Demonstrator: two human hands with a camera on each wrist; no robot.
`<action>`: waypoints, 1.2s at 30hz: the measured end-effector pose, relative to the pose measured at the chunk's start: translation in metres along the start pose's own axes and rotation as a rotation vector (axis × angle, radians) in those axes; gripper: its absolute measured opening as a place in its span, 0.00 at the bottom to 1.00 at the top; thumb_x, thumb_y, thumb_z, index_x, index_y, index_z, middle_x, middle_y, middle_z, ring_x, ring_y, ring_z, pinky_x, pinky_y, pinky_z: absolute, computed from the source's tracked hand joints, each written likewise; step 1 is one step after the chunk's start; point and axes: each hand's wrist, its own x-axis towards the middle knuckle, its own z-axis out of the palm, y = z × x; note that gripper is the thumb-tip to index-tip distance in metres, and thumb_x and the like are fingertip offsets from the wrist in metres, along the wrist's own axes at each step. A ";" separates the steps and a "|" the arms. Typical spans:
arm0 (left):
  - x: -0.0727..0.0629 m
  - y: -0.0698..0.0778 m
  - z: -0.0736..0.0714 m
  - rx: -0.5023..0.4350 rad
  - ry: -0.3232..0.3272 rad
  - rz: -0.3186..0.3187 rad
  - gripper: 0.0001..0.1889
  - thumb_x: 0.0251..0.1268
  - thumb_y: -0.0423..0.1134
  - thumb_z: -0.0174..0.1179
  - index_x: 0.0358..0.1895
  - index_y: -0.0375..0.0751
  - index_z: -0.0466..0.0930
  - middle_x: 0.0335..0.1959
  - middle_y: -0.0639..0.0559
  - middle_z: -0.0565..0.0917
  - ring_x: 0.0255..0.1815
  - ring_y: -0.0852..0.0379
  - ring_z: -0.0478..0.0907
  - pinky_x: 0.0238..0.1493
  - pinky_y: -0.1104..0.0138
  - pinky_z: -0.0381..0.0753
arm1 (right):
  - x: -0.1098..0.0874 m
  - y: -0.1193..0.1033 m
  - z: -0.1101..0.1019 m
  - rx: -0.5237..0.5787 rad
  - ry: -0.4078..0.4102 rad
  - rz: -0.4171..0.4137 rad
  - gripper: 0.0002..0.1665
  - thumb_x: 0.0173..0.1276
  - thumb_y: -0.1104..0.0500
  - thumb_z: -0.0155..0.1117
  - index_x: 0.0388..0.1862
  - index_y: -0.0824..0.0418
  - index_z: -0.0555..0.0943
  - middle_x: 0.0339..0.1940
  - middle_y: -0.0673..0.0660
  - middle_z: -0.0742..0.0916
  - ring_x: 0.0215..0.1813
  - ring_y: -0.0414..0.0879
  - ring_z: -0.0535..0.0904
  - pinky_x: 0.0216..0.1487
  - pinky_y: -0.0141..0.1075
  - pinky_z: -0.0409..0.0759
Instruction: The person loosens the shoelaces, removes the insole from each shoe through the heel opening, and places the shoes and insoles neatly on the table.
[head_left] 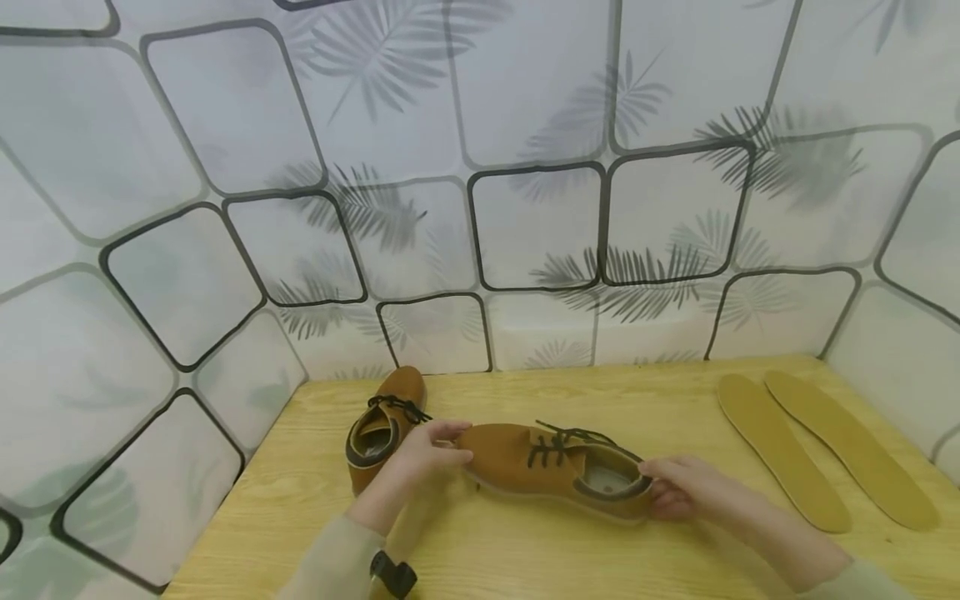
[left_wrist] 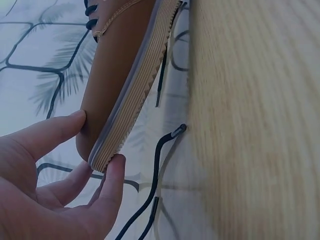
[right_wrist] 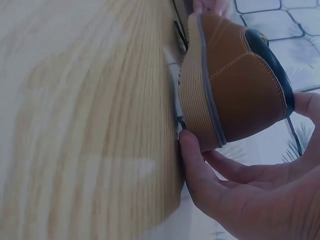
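Note:
A brown lace-up shoe (head_left: 502,454) with black laces lies sideways between the two hands, its toe to the left. My left hand (head_left: 429,458) pinches the toe, thumb on the upper and fingers at the ribbed sole (left_wrist: 132,95). At the heel my right hand (head_left: 686,487) grips, with the thumb by the dark padded collar (right_wrist: 270,60) and fingers under the sole edge. In both wrist views the shoe is held just off the tabletop. A matching brown shoe (head_left: 405,387) stands at the left, partly behind the left forearm.
Two tan insoles (head_left: 787,454) lie side by side at the right of the wooden table (head_left: 525,550). A patterned covering with leaf prints (head_left: 540,225) rises behind the table and along its sides. A black band (head_left: 393,575) is on the left wrist.

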 end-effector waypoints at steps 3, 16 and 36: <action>0.008 0.003 0.000 0.008 0.044 -0.016 0.25 0.65 0.29 0.71 0.65 0.34 0.82 0.64 0.34 0.82 0.62 0.41 0.79 0.63 0.52 0.81 | 0.000 0.001 0.004 0.012 0.005 0.002 0.31 0.78 0.53 0.51 0.57 0.83 0.76 0.38 0.53 0.89 0.38 0.41 0.88 0.48 0.36 0.90; 0.045 0.014 0.004 -0.083 0.152 -0.005 0.22 0.74 0.34 0.66 0.69 0.36 0.80 0.68 0.33 0.81 0.72 0.33 0.75 0.74 0.40 0.72 | 0.005 -0.005 0.025 0.098 0.054 0.029 0.43 0.78 0.50 0.48 0.72 0.88 0.58 0.57 0.83 0.83 0.50 0.52 0.88 0.60 0.47 0.88; 0.082 0.027 0.009 0.051 0.344 0.056 0.18 0.71 0.36 0.69 0.61 0.33 0.85 0.63 0.37 0.86 0.64 0.38 0.83 0.66 0.48 0.82 | 0.038 -0.017 0.072 0.279 0.066 0.021 0.44 0.80 0.46 0.47 0.75 0.83 0.53 0.55 0.72 0.84 0.46 0.48 0.84 0.57 0.41 0.88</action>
